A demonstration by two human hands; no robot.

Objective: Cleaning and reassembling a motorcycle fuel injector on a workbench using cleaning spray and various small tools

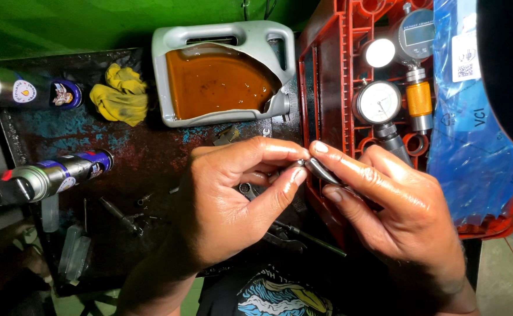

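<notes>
below cut jug (280, 58) of amber oil (215, 79), left hand (227, 199), right hand (397, 210) grips pinching metal part (321, 171)

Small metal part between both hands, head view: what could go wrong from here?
1. The small metal part is pinched only by fingertips of the left hand and right hand, which look shiny, perhaps oily; it could slip and drop among the tools on the dark work surface.
2. The cut-open jug of brown liquid sits just beyond the hands; a bump might spill it.
3. The dial gauges in the red case lie beside the right hand and could get knocked.
</notes>
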